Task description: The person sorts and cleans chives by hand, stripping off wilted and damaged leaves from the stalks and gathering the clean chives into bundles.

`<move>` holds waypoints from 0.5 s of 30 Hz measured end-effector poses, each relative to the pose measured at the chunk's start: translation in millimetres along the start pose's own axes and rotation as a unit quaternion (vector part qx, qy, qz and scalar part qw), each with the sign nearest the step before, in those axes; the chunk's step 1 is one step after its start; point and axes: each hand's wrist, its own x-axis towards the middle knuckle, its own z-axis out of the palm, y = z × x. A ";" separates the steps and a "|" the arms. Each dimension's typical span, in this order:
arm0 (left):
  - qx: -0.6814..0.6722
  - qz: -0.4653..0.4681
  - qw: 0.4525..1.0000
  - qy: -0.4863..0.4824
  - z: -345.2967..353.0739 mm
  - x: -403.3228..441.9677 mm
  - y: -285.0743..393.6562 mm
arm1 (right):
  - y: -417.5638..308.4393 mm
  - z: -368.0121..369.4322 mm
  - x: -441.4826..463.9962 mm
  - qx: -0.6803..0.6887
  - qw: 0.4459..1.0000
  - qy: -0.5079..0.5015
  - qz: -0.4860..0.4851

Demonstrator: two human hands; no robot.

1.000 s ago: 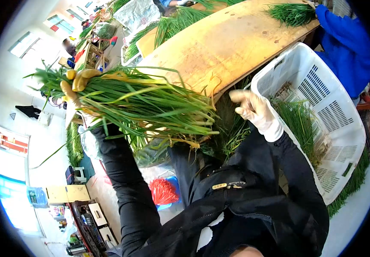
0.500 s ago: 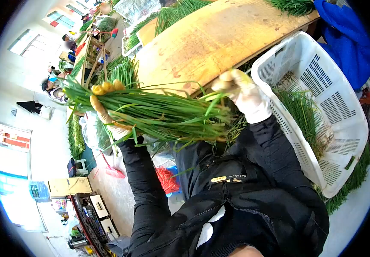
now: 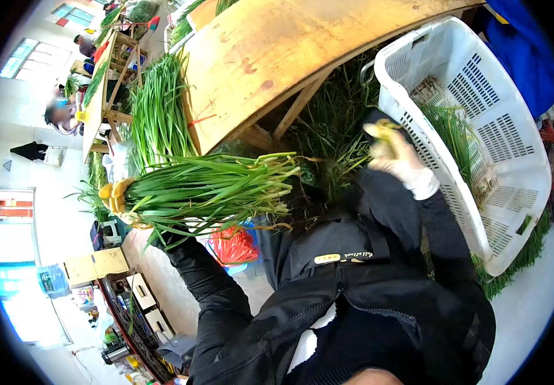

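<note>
My left hand, in a yellow-stained glove, is wrapped round the leafy end of a bunch of green chives. The bunch lies level in front of my body, its pale root ends pointing right. My right hand, in a whitish glove with yellowed fingers, is away from the bunch, beside the white plastic basket. Its fingers are curled and somewhat blurred; a yellowish bit shows at them, which I cannot make out clearly. Loose green chives lie inside the basket.
A wooden table stands ahead, with a pile of chives at its left end. Leaf scraps lie beneath it. Red string sits below my left arm. Blue cloth hangs at the right. People are farther back on the left.
My right hand has moved from the bunch's root ends, rightward and down toward the basket. My left hand has shifted left and down with the chives. The view has tilted slightly.
</note>
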 end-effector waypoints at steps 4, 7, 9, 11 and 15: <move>-0.093 -0.112 0.989 -0.003 -26.5 -3.4 15.8 | -20.6 81.4 41.1 0.011 0.962 -0.214 -0.166; 0.024 -0.107 0.978 0.176 38.6 0.5 -46.9 | 32.0 128.4 69.5 0.259 0.923 -0.285 -0.010; 0.275 -0.034 0.920 0.277 42.0 -6.2 -25.4 | 13.9 107.2 59.5 0.055 0.971 -0.214 0.094; 0.288 0.014 0.897 0.335 75.2 -2.8 -47.0 | 50.0 66.0 61.5 0.202 0.971 -0.109 0.067; 0.358 -0.096 0.854 0.366 83.0 -12.1 -29.8 | 54.3 -3.5 38.2 0.309 0.943 0.088 0.086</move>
